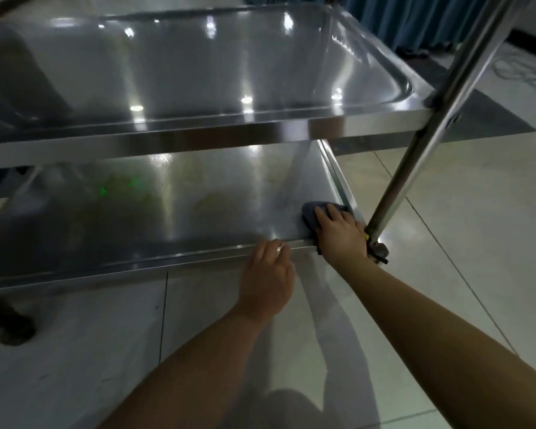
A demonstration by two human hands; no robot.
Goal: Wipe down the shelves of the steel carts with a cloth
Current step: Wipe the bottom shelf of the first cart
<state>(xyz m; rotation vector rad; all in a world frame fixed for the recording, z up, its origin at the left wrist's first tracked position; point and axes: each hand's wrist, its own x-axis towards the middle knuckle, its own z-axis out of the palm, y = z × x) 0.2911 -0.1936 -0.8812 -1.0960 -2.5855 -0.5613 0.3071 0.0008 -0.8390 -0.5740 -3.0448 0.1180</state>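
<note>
A steel cart fills the view, with an upper shelf (198, 72) and a lower shelf (174, 205) beneath it. A dark grey cloth (311, 213) lies at the lower shelf's near right corner. My right hand (341, 233) presses flat on the cloth with straight fingers, covering most of it. My left hand (268, 280) sits at the lower shelf's front rim (136, 264), its fingers curled over the edge. Part of the cloth hangs over that rim under my right hand.
A steel upright post (440, 119) slants down at the right to a caster (379, 252) beside my right hand. Pale floor tiles (446, 227) surround the cart. A dark caster (7, 326) shows at the lower left. Blue curtains (415, 17) and cables lie behind.
</note>
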